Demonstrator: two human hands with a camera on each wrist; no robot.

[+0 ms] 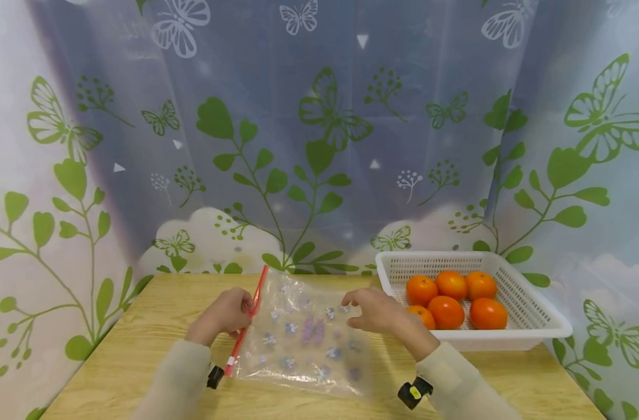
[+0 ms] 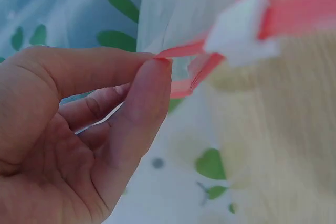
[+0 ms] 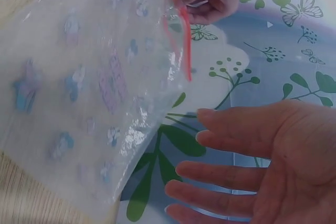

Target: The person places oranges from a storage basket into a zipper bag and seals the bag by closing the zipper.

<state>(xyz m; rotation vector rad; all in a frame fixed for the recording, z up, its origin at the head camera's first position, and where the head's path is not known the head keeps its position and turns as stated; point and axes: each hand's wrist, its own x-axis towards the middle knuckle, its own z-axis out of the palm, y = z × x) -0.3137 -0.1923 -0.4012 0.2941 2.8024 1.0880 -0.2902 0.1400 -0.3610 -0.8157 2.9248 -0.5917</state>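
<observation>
the clear bag (image 1: 300, 343) has a red strip (image 1: 259, 290) and scattered blue-and-purple prints (image 1: 307, 331).

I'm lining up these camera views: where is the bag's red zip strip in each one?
Head: the red zip strip is left of centre, below mid-height, along the bag's left edge.
Left wrist: from the centre to the upper right.
Right wrist: at the top, just right of centre.
Shared landmark: the left hand, holding the strip.
</observation>
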